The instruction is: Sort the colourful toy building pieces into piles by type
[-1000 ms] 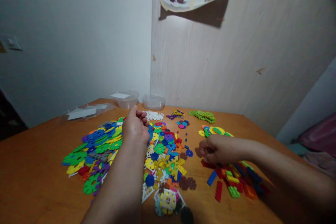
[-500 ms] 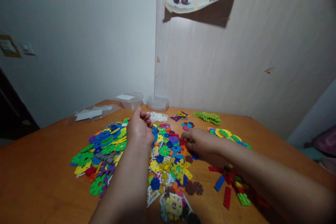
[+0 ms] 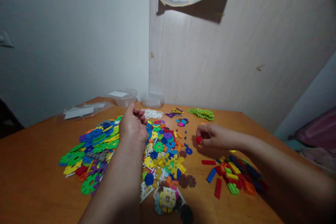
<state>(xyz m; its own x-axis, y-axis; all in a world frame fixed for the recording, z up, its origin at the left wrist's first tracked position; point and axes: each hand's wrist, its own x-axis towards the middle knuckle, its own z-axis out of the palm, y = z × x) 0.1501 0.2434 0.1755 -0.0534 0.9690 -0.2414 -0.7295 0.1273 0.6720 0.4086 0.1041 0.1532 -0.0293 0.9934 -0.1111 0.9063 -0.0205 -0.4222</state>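
My right hand [image 3: 209,135] is lifted over the table right of the mixed pile, its thumb and fingers pinching a small red plastic piece [image 3: 199,140]. The fingers cover part of it, so its exact form is unclear. Below that hand lies a group of building bricks [image 3: 232,176] in red, blue, green, yellow and orange. My left hand [image 3: 133,124] is palm up above the far part of the pile, fingers loosely curled, with nothing visible in it. Beneath and around it spreads the mixed pile of plastic pieces [image 3: 159,147]: notched discs, white lattice pieces and small bricks.
Along the back stand clear plastic tubs [image 3: 152,100] and a plastic bag [image 3: 84,111]. Separate groups of white pieces [image 3: 152,113], purple and yellow pieces [image 3: 175,112], small discs [image 3: 181,122] and green pieces [image 3: 201,113] lie near the wall.
My right hand has moved right, away from the pile, with a red piece in its fingers. My left hand holds much the same pose. The view has shifted slightly right and down.
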